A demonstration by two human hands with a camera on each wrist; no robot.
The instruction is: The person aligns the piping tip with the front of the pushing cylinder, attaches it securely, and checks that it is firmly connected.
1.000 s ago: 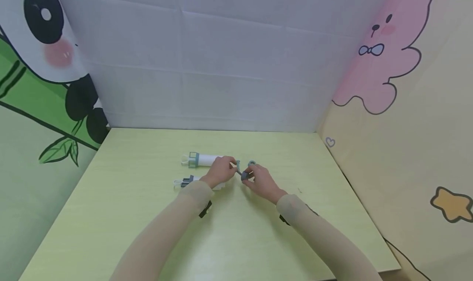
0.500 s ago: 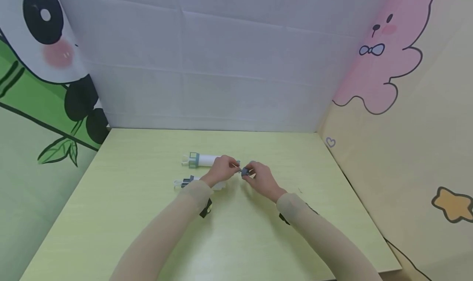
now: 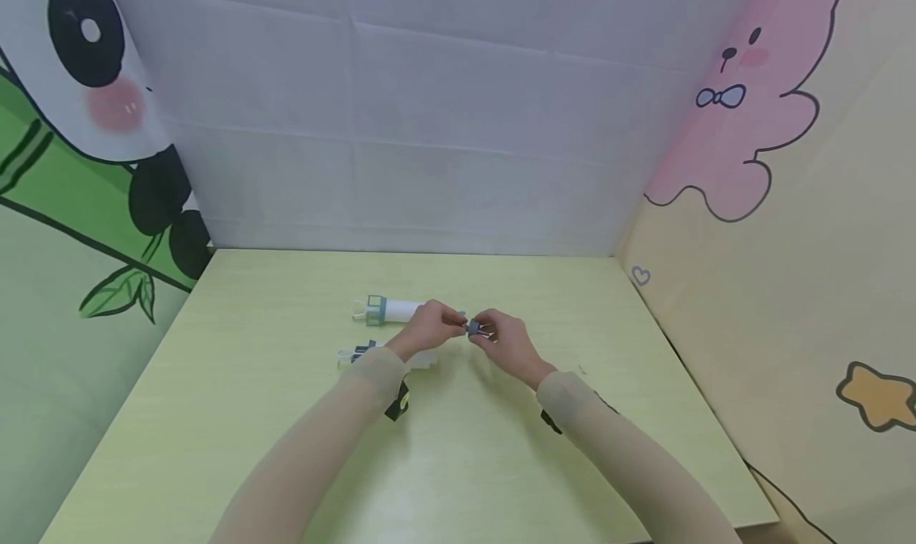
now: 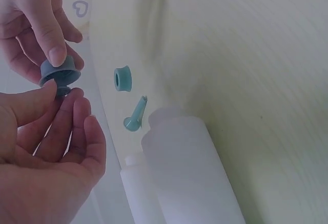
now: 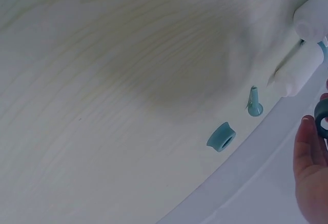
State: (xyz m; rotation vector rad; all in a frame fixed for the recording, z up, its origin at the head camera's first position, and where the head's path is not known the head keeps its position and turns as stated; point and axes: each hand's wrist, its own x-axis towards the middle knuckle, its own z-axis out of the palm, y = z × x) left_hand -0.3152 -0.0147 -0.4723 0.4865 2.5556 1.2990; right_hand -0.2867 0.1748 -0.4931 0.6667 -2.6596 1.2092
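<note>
Over the far half of a pale wooden table [image 3: 472, 464], two bare hands meet near the middle, closer to the far edge than to the near one. The tabletop runs on well past them to the left and right edges; a white sheet [image 3: 458, 130] hangs behind the far edge, and painted walls rise along both sides. Plenty of tabletop also lies between the forearms.

The right hand [image 3: 508, 343] holds a blue-grey flared cap [image 4: 60, 71] in a narrow pinch of thumb and fingers. Directly against its open rim, the left hand [image 3: 429, 327] pinches a small dark piece [image 4: 62, 92], also narrowly; how far that piece sits inside the cap cannot be told. Both parts are held up off the table, between the two hands.

On the tabletop near them rest a teal ring [image 4: 123, 78], hollow through the middle, and just beside it a teal peg [image 4: 135, 115] with a rounded head.

Two containers lie on their sides, near each other. The farther white tube [image 3: 403, 311] has a teal framed end pointing left; the nearer white tube [image 3: 425, 359], partly hidden by the left sleeve [image 3: 375, 377], has a dark blue one. Their walls are opaque, so their contents cannot be seen.
</note>
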